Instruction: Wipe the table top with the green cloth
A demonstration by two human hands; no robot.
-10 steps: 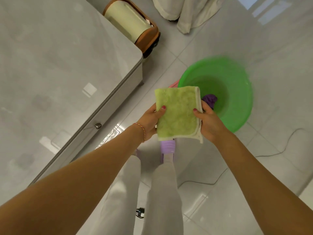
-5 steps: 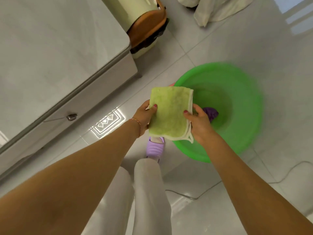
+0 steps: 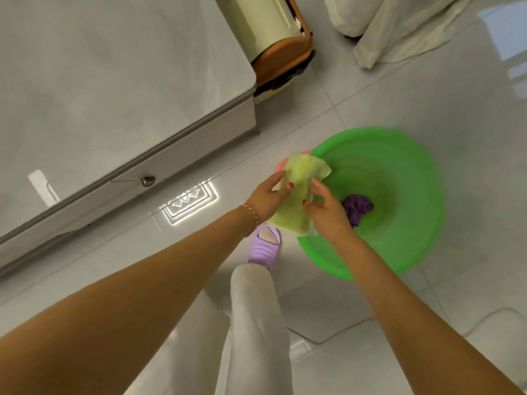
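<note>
The green cloth (image 3: 299,195) is hanging in the air between the two hands, above the near-left rim of a green basin (image 3: 405,249) that is sitting on the tiled floor (image 3: 427,89); it is folded or bunched, its upper end flopping over toward the basin. The left hand (image 3: 266,198) is gripping the cloth's left edge, thumb lying on top of the fabric and the other fingers going behind it; the right hand (image 3: 328,213) is pinching the right edge, thumb pressed onto the cloth, the fingers curling loosely around the edge. A thin red-and-white band (image 3: 252,213) is sitting on the left wrist. Inside the basin, toward its bottom, a crumpled purple rag (image 3: 358,208) is lying just beside the right hand. Below the cloth a lilac slipper (image 3: 263,246) is showing on the floor, with pale trouser legs (image 3: 256,323) coming down to it. The table top (image 3: 99,75), grey and glossy, is well apart from the cloth to the left; its right corner is standing near a cream-and-brown bin (image 3: 273,38). A small metal knob (image 3: 147,181) is showing on the table's front side; pale fabric (image 3: 399,27) is draping onto the floor at the far right.
</note>
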